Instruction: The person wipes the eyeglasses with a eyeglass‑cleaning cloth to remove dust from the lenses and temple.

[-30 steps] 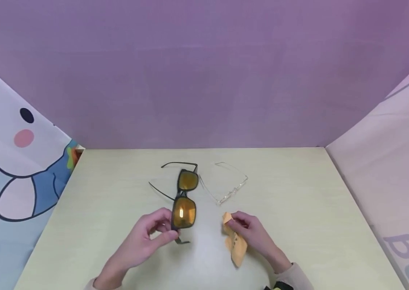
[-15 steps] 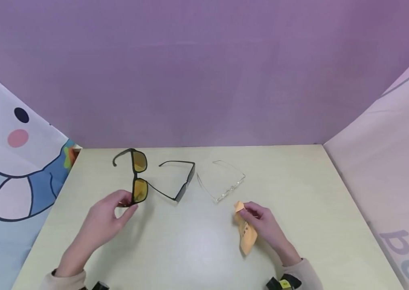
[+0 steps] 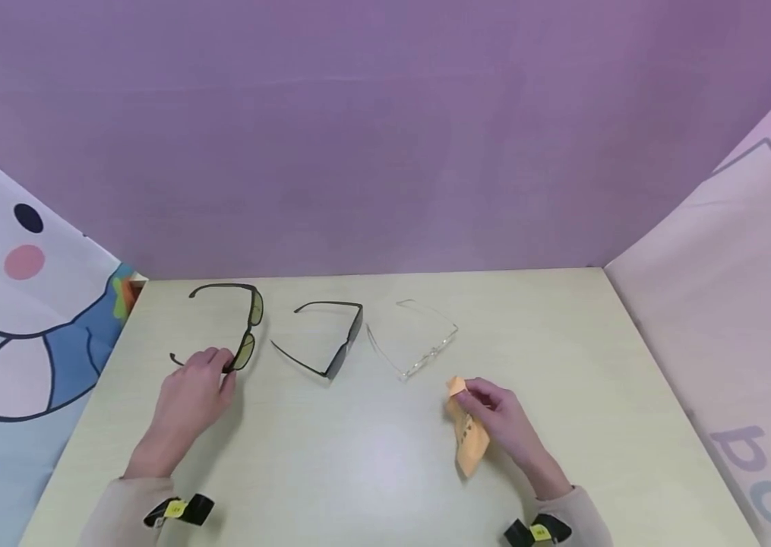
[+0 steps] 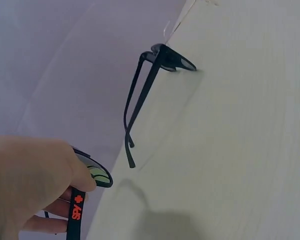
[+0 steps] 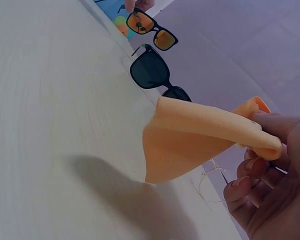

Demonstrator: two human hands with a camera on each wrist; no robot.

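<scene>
At the left of the table my left hand [image 3: 190,399] grips the near end of black-framed sunglasses [image 3: 251,328], by the hinge and temple. Their lenses look yellow-green in the head view and orange in the right wrist view; an orange logo marks the temple [image 4: 76,215]. My right hand [image 3: 504,422] pinches an orange cloth [image 3: 470,441] between thumb and fingers, its loose end hanging down. Dark-lensed sunglasses [image 3: 337,357] with temples unfolded stand between the hands, farther back. To their right lie thin-rimmed clear eyeglasses [image 3: 429,357], temples also spread.
The pale table [image 3: 371,486] ends at a purple backdrop [image 3: 371,152] behind. Printed cloth panels flank it, with a cartoon figure [image 3: 43,304] on the left one. Black straps with small boxes [image 3: 183,509] sit at both wrists.
My left hand has carried the yellow-lensed sunglasses left, away from the dark pair, and turned and lowered them toward the table. My right hand has shifted slightly right and back with the cloth.
</scene>
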